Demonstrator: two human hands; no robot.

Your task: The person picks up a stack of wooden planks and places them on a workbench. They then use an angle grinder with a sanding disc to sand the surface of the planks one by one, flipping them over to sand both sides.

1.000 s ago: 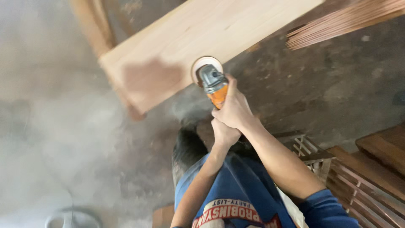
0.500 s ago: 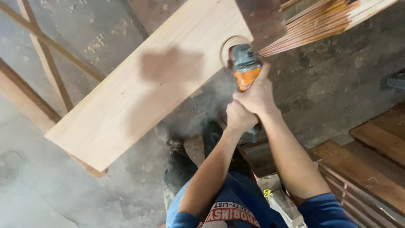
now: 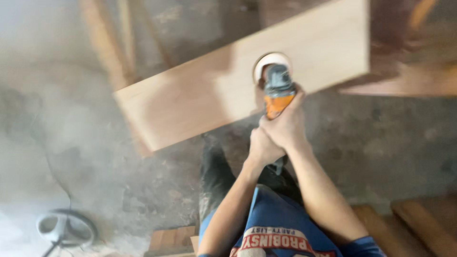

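A long pale wooden plank [image 3: 209, 95] lies slanted across the upper middle of the head view. An orange and grey angle grinder [image 3: 277, 90] rests its round sanding disc [image 3: 271, 63] on the plank's near edge. My right hand [image 3: 285, 124] grips the grinder's orange body from behind. Just below it, my left hand [image 3: 263, 148] wraps the tool's rear end. Both arms reach forward from my blue shirt. Dust hangs around the plank.
Concrete floor [image 3: 71, 157] lies below. Wooden slats [image 3: 114, 43] stand at the upper left, and more boards [image 3: 419, 223] lie at the lower right. A round grey fan-like object [image 3: 66, 228] sits at the lower left. Small wood blocks [image 3: 173, 238] lie near my legs.
The view has swung, so the plank now sits higher and further right in the picture. The grinder's disc stays on the plank's edge, and both hands keep their grip.
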